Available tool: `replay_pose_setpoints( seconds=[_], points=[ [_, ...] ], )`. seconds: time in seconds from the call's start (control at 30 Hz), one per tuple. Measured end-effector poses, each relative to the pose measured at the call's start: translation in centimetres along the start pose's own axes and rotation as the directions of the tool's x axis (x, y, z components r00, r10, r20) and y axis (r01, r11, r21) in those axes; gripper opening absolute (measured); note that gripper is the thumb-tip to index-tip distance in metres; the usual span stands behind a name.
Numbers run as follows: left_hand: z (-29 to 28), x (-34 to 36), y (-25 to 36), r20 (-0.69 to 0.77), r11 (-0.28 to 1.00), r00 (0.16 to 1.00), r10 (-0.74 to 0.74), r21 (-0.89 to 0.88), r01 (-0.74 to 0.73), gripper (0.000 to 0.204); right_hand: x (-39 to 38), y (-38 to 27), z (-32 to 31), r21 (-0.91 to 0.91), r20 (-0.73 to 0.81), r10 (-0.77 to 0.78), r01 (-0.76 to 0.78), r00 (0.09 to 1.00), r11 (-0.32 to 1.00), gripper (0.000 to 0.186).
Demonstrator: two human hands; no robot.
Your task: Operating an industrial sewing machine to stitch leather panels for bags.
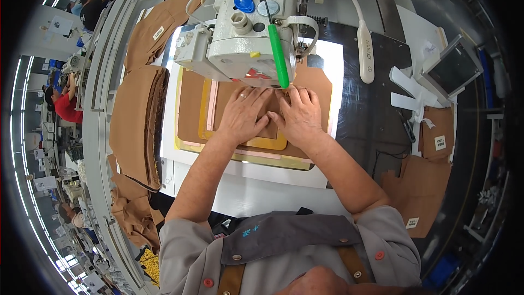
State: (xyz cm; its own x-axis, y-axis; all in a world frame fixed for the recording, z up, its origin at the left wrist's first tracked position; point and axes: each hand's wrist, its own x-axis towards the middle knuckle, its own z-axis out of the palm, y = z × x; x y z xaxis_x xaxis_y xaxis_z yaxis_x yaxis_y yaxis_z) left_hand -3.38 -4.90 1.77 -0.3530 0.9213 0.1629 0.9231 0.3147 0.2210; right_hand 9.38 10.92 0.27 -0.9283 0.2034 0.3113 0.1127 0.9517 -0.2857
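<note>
Both hands rest side by side under the front of a white sewing machine head (234, 57). My left hand (242, 116), a ring on one finger, lies with fingers stretched out on a brown fabric piece (221, 104). Beside it, my right hand (301, 112) presses on the same brown fabric, fingers apart and slightly bent. The thumbs almost meet. A yellow template frame (265, 143) with pink strips surrounds the inner piece, over a larger brown panel (188, 104). The machine hides the fingertips in part. A green-handled screwdriver (278, 57) stands against the machine head.
Stacked brown fabric panels (134, 125) lie at the left, with another labelled panel (155, 35) behind. At right are more brown pieces (420, 186), a small screen (454, 68) and dark snips (405, 125). A white control stick (365, 54) hangs on a cable. Co-workers sit far left.
</note>
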Motion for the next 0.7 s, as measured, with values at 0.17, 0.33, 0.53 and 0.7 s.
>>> replay_pose_setpoints(
  seconds=[0.17,0.33,0.53,0.7],
  points=[
    [1.6,0.3,-0.6,-0.045,0.993,0.999,0.017,-0.114,-0.022,0.061,-0.4,0.0,-0.1,0.047,0.043,0.014,-0.016,0.999,0.999,0.055],
    [1.9,0.5,-0.9,-0.009,0.99,1.0,0.023,-0.142,-0.024,0.059,-1.1,0.2,-0.1,0.081,0.066,0.0,-0.005,0.998,0.997,0.057],
    [2.0,1.0,-0.6,0.003,0.988,1.0,0.026,-0.149,-0.025,0.056,-1.5,0.6,-0.6,0.145,0.113,-0.019,0.002,0.993,0.989,0.058],
    [2.1,1.2,-0.4,0.073,0.982,0.997,-0.01,-0.185,0.023,0.056,-1.7,0.8,-0.7,0.151,0.127,-0.033,0.014,0.991,0.988,0.056]
  ],
)
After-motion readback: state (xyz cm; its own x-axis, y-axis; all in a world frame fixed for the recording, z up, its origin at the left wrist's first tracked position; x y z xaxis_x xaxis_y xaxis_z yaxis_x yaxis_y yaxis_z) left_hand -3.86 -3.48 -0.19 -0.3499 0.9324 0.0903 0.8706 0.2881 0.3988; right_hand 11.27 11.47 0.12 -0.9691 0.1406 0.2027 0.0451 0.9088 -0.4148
